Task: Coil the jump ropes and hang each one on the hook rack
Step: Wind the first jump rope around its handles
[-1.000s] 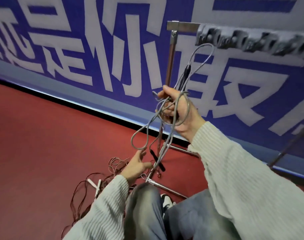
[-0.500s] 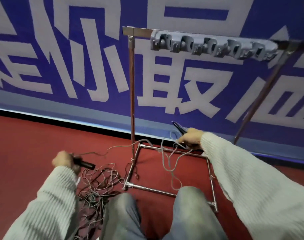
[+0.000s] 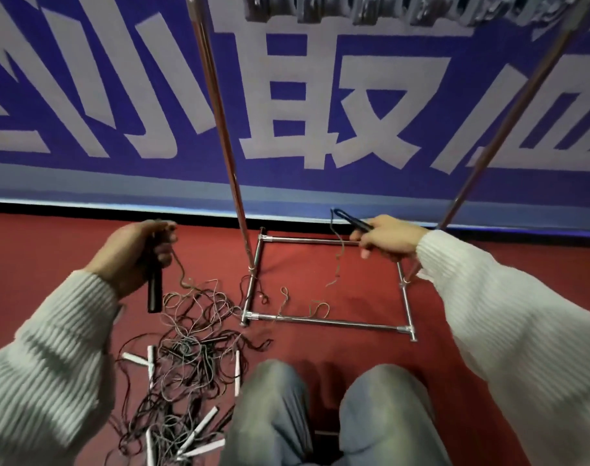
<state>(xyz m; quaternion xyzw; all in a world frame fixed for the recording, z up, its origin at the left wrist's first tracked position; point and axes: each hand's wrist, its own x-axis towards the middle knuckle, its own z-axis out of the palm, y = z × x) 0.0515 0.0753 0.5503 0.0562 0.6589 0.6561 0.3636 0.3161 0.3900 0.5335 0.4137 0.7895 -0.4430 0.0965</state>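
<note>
We now see the hands spread wide: the left hand (image 3: 135,253) clenches one black handle (image 3: 154,284), the right hand (image 3: 386,238) the other (image 3: 352,220). The coil is undone; the rope (image 3: 337,264) trails on the floor by the rack (image 3: 323,320), so coiling must restart.

A: Chrome tube rack frame (image 3: 323,320) on the red floor (image 3: 68,237), ahead of the knees. Hook bar (image 3: 381,10) overhead, blue banner wall (image 3: 320,95) behind.
B: Ropes?
A: Tangled pile of thin jump ropes (image 3: 182,375) on the floor, left of the frame. Left hand (image 3: 135,255) above the pile; right hand (image 3: 386,237) over the frame's far bar.
</note>
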